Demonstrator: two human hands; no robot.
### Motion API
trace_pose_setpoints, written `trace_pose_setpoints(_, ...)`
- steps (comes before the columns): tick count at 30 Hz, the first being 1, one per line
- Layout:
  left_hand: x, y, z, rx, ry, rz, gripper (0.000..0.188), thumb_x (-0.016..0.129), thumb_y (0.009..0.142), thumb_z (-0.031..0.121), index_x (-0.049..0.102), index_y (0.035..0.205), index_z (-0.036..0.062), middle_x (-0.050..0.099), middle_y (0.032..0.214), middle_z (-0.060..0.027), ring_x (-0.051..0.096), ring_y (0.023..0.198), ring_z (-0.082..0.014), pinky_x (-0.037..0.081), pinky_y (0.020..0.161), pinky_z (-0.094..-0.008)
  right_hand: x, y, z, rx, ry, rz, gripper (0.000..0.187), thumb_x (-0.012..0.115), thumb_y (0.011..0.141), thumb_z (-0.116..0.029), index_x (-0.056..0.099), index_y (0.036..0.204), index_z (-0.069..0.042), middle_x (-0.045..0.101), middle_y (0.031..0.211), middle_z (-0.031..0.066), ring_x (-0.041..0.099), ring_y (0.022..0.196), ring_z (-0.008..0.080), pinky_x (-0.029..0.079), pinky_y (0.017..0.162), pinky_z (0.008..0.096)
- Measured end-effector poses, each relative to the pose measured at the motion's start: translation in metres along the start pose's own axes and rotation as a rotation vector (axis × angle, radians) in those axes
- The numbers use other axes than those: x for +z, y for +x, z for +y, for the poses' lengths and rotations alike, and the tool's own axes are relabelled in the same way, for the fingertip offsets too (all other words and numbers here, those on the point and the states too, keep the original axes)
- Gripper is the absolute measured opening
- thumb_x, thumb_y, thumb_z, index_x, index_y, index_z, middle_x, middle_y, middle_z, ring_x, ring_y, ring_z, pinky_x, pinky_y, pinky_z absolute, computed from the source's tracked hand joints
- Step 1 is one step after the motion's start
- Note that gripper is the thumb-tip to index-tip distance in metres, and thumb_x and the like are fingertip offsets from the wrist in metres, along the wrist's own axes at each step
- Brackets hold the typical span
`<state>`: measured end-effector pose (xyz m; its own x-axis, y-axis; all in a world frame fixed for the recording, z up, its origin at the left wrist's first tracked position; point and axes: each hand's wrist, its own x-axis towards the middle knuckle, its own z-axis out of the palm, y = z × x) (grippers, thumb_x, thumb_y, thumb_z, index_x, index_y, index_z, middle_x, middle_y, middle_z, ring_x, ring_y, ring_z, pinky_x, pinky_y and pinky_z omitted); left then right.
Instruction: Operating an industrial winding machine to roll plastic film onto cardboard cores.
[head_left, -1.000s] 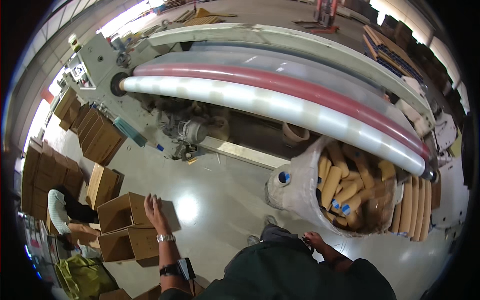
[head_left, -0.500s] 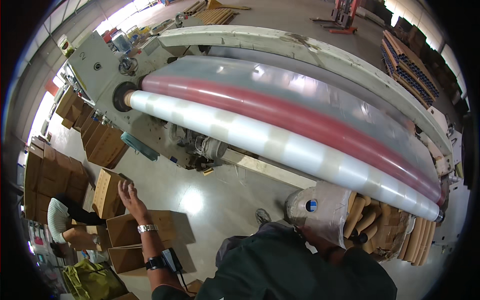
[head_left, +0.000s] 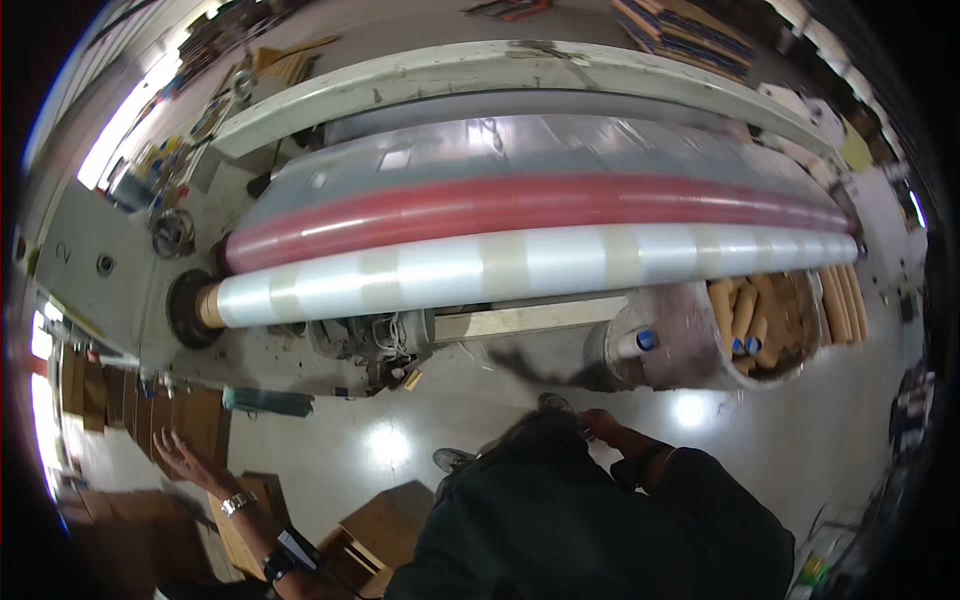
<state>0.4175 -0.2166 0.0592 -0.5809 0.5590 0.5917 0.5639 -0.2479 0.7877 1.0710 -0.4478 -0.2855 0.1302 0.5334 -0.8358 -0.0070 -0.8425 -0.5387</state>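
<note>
Across the view, ahead of both hands and well apart from them, runs the pale machine frame [head_left: 450, 72], seemingly built long to carry the rolls level. On our side of it lies the white banded roll [head_left: 560, 256], with the red roll [head_left: 480, 212] just beyond, side by side, perhaps so film can pass between them. Ahead of our right hand [head_left: 600, 426] and off to its right stands the wrapped bin [head_left: 675, 325]. Brown cartons [head_left: 205, 415] lie beyond our left hand [head_left: 190, 462], nearest to it, though we cannot tell whether they touch. Brown tubes [head_left: 745, 310] fill the bin's mouth, presumably gathered there to stay together. We hold the left hand out sideways, fingers spread and palm empty, perhaps for balance; the right hangs close by the dark shirt [head_left: 580, 500], and we cannot tell whether it pinches anything. A metal watch [head_left: 240, 502] sits behind the left hand, strapped at the wrist.
</note>
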Motion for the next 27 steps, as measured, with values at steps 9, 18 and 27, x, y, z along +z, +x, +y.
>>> trace_pose_setpoints(9, 0.006, 0.113, -0.046, 0.159, 0.122, -0.051, 0.051, 0.048, 0.097, 0.026, 0.035, 0.138, -0.002, 0.04, 0.141, -0.017, 0.042, 0.127, -0.0261, 0.033, 0.107, -0.039, 0.1, -0.012, -0.003, -0.131, 0.053, -0.037, 0.039, 0.052, 0.093, -0.035, 0.057, 0.112, -0.002, 0.063, 0.1, 0.0129, 0.063, 0.077, 0.0248, 0.05, 0.068, 0.0387)
trace_pose_setpoints(18, -0.004, 0.143, -0.045, 0.145, 0.055, 0.034, 0.051, 0.052, 0.096, 0.021, 0.035, 0.138, -0.0015, 0.036, 0.143, -0.0171, 0.041, 0.127, -0.0263, 0.035, 0.106, -0.0384, 0.118, -0.013, -0.03, -0.011, 0.288, 0.048, 0.048, 0.059, 0.087, -0.044, 0.052, 0.114, -0.005, 0.061, 0.098, 0.0129, 0.063, 0.077, 0.0263, 0.049, 0.067, 0.0378)
trace_pose_setpoints(27, 0.013, 0.195, -0.074, 0.179, -0.101, 0.03, 0.06, 0.057, 0.092, 0.015, 0.026, 0.141, 0.0003, 0.035, 0.142, -0.0168, 0.039, 0.127, -0.0272, 0.037, 0.105, -0.0396, 0.223, -0.054, -0.004, 0.06, 0.361, 0.195, 0.049, 0.055, 0.088, -0.045, 0.049, 0.119, -0.006, 0.06, 0.099, 0.0135, 0.062, 0.08, 0.0248, 0.05, 0.067, 0.0387)
